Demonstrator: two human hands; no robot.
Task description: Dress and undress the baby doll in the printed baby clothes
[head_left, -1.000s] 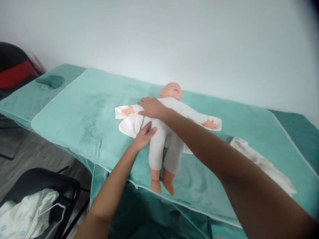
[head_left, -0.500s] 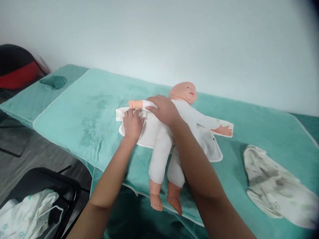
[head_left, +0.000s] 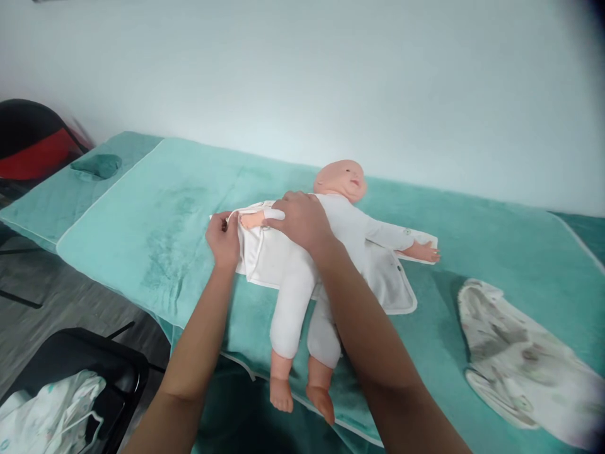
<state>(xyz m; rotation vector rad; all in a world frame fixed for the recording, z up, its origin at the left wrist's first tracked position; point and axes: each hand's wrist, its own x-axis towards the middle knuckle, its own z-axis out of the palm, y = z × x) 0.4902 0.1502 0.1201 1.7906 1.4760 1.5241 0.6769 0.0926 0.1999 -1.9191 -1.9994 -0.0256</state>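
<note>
A baby doll (head_left: 343, 221) with a white cloth body lies face up on the green bed, its feet toward me. Beneath it is spread a white baby jacket (head_left: 392, 290), with one sleeve around the doll's arm at the right. My left hand (head_left: 224, 238) pinches the edge of the jacket's other sleeve, left of the doll's small hand. My right hand (head_left: 305, 217) is wrapped round the doll's arm on that side, pressing it near the body. The doll's small hand (head_left: 252, 220) pokes out between my two hands, over the jacket cloth.
A patterned baby garment (head_left: 524, 359) lies on the green massage bed (head_left: 189, 170) at the right. The bed has a face hole (head_left: 97, 166) at its far left. A black chair (head_left: 80, 353) with printed cloth (head_left: 51, 410) on it stands front left. A wall runs behind the bed.
My left hand has moved left and pulled the sleeve edge out and up. My right hand has slid slightly left with the doll's arm, which now sits lower against the jacket.
</note>
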